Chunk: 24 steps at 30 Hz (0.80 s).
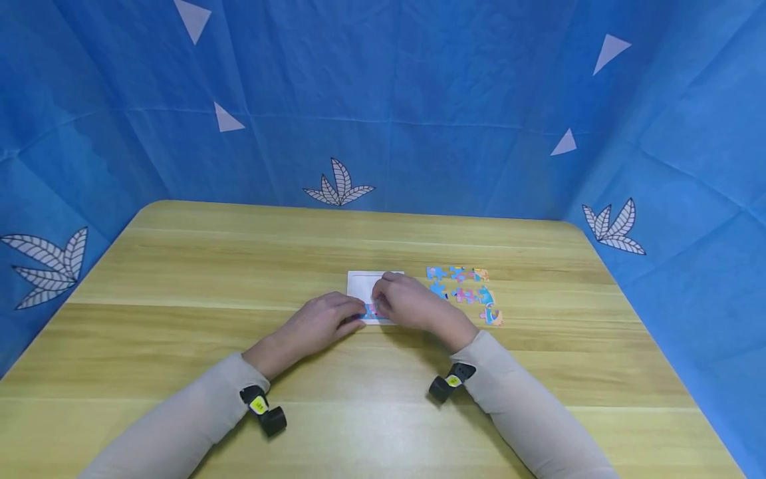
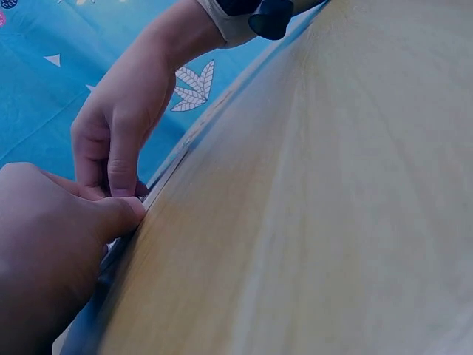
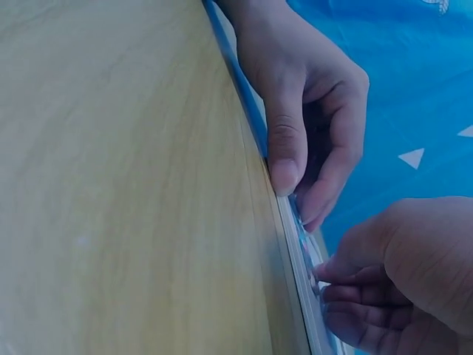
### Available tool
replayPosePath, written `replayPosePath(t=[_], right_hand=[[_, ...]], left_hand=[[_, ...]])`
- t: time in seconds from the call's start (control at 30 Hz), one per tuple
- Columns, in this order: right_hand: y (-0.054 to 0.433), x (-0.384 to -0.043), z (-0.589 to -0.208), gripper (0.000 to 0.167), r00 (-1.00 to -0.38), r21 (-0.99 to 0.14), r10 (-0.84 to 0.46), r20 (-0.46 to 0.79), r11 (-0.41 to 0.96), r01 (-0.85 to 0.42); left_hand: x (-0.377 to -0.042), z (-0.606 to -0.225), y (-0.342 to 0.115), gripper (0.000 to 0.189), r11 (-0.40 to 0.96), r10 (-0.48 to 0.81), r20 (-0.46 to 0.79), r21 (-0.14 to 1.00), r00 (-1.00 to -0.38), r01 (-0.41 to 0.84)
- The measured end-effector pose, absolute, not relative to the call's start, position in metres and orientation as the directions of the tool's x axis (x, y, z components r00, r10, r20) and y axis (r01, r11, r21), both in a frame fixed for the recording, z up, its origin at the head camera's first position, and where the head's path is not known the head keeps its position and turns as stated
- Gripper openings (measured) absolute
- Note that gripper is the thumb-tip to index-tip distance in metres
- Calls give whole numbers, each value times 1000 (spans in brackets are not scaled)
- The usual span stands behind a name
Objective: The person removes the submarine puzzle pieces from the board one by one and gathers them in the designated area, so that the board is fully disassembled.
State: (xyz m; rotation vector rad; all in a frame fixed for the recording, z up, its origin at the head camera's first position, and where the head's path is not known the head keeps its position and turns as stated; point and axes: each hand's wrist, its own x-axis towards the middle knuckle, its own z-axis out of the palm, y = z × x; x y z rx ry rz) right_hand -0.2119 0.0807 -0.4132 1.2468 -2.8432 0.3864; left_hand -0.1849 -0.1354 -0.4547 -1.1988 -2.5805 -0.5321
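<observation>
A white puzzle board (image 1: 362,285) lies flat on the table between the two hands. Joined puzzle pieces (image 1: 370,311) in blue and pink show along its near side. My left hand (image 1: 322,323) holds the board's near left corner, thumb at the near edge and fingertips over the pieces. Bent over the board's right part, my right hand (image 1: 409,303) has its thumb and fingertips together at a puzzle piece, mostly hidden by the fingers. Seen from the right wrist, the left thumb (image 3: 286,174) touches the board's edge, close to the right fingertips.
Several loose puzzle pieces (image 1: 465,295), blue, pink and yellow, lie on the wooden table (image 1: 239,266) to the right of the board. A blue cloth (image 1: 467,80) with white triangles and leaves hangs behind and beside the table. Each wrist wears a small black camera (image 1: 272,420).
</observation>
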Motion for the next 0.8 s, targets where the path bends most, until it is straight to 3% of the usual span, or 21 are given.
replayPosePath(t=[0.47, 0.8], right_hand=[[76, -212, -417, 8, -700, -250, -707, 97, 664, -705], [76, -216, -415, 7, -798, -450, -601, -36, 723, -524]], left_hand=[[-186, -457, -136, 27, 570, 688, 394, 226, -609, 790], [-186, -457, -137, 28, 560, 683, 406, 242, -607, 792]])
